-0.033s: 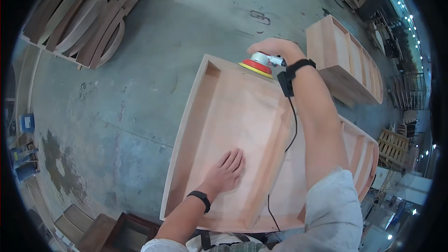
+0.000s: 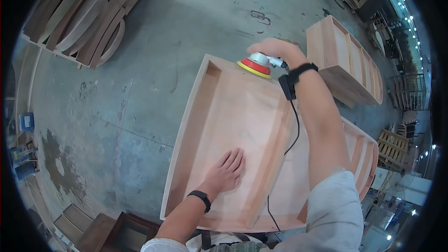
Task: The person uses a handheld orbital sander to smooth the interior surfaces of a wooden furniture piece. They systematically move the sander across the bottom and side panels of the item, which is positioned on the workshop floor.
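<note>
A pale wooden cabinet frame (image 2: pixel 186 121) with dividers lies in front of me, its compartments facing up. On its far edge sits a round sander (image 2: pixel 254 67) with a silver head and a red and yellow pad. My right hand (image 2: pixel 273 46) is wrapped over the sander's top from behind. My left hand (image 2: pixel 228 170) lies flat on the panel inside the left compartment, fingers stretched out. A black device (image 2: pixel 288 86) is strapped to my right wrist, and its thin cable (image 2: pixel 298 130) runs down across the frame.
A second wooden cabinet frame (image 2: pixel 326 46) stands just beyond my right forearm. Stacked curved wooden parts (image 2: pixel 88 23) rest at the far left. Blue containers (image 2: pixel 26 123) sit by the left edge, dark wooden frames (image 2: pixel 121 238) at the near left. A slatted pallet (image 2: pixel 394 147) is at the right.
The sander and my right hand have shifted very slightly left along the far edge. My left hand has stayed in place.
</note>
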Available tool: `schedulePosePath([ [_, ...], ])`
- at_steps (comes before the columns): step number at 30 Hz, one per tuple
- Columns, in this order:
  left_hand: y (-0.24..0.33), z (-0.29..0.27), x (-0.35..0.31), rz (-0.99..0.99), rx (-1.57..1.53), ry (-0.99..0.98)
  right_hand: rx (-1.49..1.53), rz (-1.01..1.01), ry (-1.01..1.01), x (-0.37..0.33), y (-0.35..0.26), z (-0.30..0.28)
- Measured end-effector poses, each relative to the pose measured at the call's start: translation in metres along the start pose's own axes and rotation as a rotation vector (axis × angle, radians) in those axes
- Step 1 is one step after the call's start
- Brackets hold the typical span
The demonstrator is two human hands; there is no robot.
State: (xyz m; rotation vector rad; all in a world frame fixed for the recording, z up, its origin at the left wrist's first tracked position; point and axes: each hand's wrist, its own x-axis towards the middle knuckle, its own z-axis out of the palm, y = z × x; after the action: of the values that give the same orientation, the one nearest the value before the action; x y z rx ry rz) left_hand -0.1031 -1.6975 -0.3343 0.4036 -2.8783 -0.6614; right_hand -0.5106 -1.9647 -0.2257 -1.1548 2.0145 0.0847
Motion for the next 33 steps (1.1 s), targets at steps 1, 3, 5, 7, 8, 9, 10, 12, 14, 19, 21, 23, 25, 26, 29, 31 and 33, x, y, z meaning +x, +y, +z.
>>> schedulePosePath([
  [1,0.0,0.0,-0.002,-0.018,0.008,-0.005,-0.06,-0.102,0.156,-0.006,-0.009,0.012],
  [3,-0.003,-0.001,-0.004,-0.05,0.025,-0.004,-0.181,-0.311,0.475,-0.049,-0.028,0.052],
  [5,-0.002,0.001,-0.005,-0.049,0.009,0.0,-0.204,-0.402,0.599,-0.096,-0.031,0.092],
  [7,0.0,0.001,-0.004,-0.036,-0.008,-0.004,-0.364,-0.58,0.801,-0.107,-0.009,0.134],
  [8,0.003,0.0,-0.004,-0.036,-0.014,-0.007,-0.426,-0.649,0.929,-0.106,-0.001,0.148],
  [9,0.001,-0.001,-0.003,-0.035,-0.013,-0.011,-0.486,-0.718,1.063,-0.101,0.003,0.16],
  [10,0.001,-0.003,-0.003,-0.027,-0.008,-0.011,-0.536,-0.786,1.192,-0.102,-0.004,0.164],
  [12,0.003,-0.004,-0.002,-0.014,0.0,-0.01,-0.543,-0.736,1.142,-0.095,-0.021,0.162],
  [14,0.0,-0.006,0.0,-0.02,-0.012,-0.01,-0.473,-0.638,1.08,-0.091,-0.044,0.153],
  [19,-0.007,0.002,-0.005,-0.033,-0.006,-0.014,-0.086,-0.224,0.617,-0.034,-0.091,0.083],
  [21,-0.008,0.0,-0.003,-0.017,-0.028,-0.027,-0.037,-0.121,0.325,-0.004,-0.079,0.039],
  [23,-0.007,0.005,-0.004,-0.007,-0.037,0.006,0.007,-0.085,0.077,0.019,-0.074,0.016],
  [25,-0.007,0.006,-0.008,-0.011,-0.035,0.027,0.052,0.036,-0.048,0.017,-0.083,0.012],
  [26,-0.006,0.005,-0.009,-0.008,-0.034,0.029,0.077,0.102,-0.108,0.011,-0.088,0.009],
  [29,-0.003,0.003,-0.009,-0.009,-0.033,-0.019,-0.004,-0.168,0.062,0.014,-0.074,0.021],
  [31,-0.001,0.001,-0.009,-0.021,-0.025,-0.042,-0.138,-0.267,0.32,-0.007,-0.08,0.042],
  [33,-0.005,-0.004,-0.008,-0.039,0.002,-0.033,-0.367,-0.491,0.634,-0.058,-0.096,0.083],
])
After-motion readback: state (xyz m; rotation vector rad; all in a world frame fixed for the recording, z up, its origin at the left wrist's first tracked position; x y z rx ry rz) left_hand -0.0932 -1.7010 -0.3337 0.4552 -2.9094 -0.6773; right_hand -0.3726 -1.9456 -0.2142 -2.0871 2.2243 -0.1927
